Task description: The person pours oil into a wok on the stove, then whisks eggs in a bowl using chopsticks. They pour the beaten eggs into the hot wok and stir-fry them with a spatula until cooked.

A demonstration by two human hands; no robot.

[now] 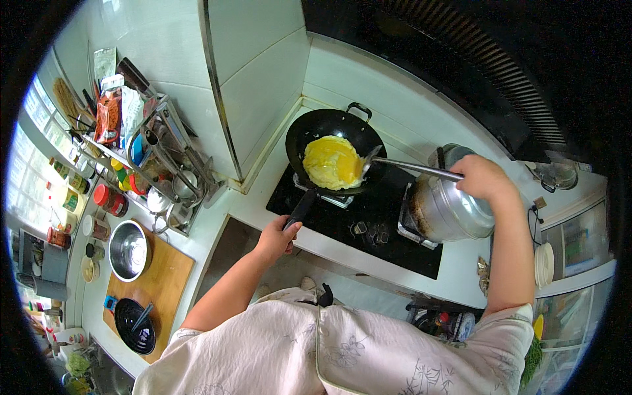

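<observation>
A black wok [306, 126] sits on the left burner of a black glass gas hob [340, 232]. Cooked egg [331, 163], yellow and round with paler ruffled edges, lies in it. My left hand [276, 240] grips the wok's black handle [302, 207] at the near side. In my right hand [483, 178] is the long metal handle of a spatula [414, 167]. Its blade reaches into the wok and touches the egg's right edge; the blade is partly hidden there. My right forearm passes over a large aluminium pot [439, 212] on the right burner.
At left a cutting board [173, 276] bears a steel bowl [129, 251] and a black bowl [133, 326] with chopsticks [143, 316]. A metal rack [168, 197] holds utensils and bottles behind it. Above the hob hangs a dark range hood [419, 59]; the tiled wall [266, 74] bounds the left.
</observation>
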